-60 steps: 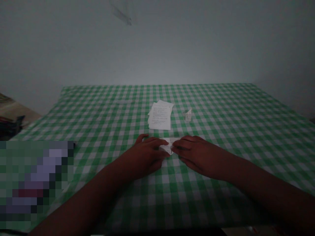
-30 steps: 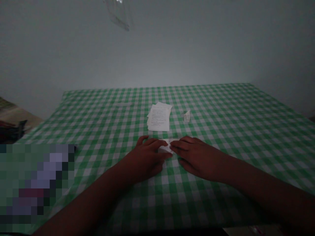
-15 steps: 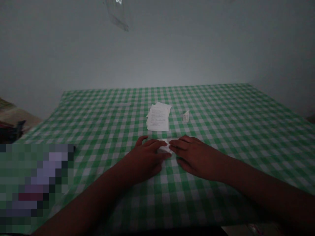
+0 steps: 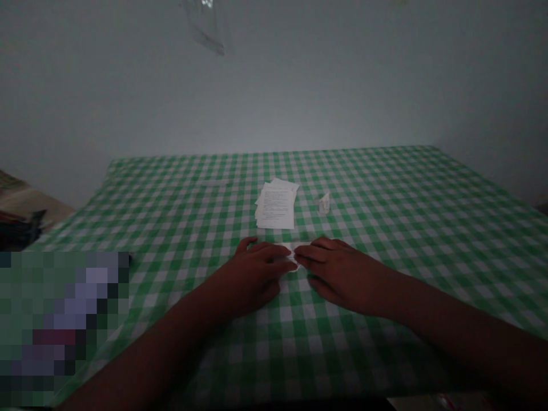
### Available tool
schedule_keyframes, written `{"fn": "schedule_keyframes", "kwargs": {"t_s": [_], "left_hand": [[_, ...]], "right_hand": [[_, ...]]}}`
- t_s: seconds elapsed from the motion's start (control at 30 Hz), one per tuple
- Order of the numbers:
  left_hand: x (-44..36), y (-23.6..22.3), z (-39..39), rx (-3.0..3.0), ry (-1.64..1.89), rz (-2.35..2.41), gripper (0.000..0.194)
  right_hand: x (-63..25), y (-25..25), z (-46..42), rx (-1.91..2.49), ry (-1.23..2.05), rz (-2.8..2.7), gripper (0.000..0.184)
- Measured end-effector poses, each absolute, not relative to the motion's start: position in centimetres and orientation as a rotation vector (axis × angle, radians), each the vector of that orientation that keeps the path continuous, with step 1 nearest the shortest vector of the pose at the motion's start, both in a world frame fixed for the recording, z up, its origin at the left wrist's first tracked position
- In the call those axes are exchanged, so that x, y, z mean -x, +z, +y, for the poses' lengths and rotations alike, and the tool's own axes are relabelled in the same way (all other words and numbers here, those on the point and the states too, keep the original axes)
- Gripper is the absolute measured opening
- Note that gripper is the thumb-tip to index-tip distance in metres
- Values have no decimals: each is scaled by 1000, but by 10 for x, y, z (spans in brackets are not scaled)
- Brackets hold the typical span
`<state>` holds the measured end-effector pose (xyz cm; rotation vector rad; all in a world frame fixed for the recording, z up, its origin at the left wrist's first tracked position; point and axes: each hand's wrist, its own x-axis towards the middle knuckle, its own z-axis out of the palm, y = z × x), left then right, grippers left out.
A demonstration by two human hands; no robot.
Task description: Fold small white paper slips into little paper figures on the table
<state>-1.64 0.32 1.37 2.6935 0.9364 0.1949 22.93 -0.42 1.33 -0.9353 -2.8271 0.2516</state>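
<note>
My left hand (image 4: 252, 278) and my right hand (image 4: 345, 275) are both low over the table, and their fingers come toward each other from the two sides, only a little bent, not clenched in a fist. Between them is one small white paper (image 4: 290, 252), lying near the middle of the table edge side, and my fingertips of both hands are touching it, almost meeting at its centre. I cannot tell if I am pinching this paper or only pressing it down, because my fingers cover much of it. It lies on the green and white checked tablecloth (image 4: 385, 354). A little farther, straight ahead of my hands, there is one stack of printed papers (image 4: 276, 205), several sheets, not exactly aligned, lying flat. Just to the right of this stack is one small folded paper (image 4: 324, 203), standing up a little. At the left side a blurred patch (image 4: 60, 328) hides part of the table, and beyond the table edge are some dark things (image 4: 17, 231), too dim to name. Behind everything is a pale wall (image 4: 325, 85)
</note>
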Motion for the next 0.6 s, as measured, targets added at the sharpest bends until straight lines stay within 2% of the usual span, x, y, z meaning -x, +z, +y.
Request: {"fn": "schedule_keyframes", "kwargs": {"t_s": [0.6], "left_hand": [[13, 16, -5, -2804, 79, 959, 46]], "right_hand": [[-236, 20, -5, 1130, 114, -2839, 42]]}}
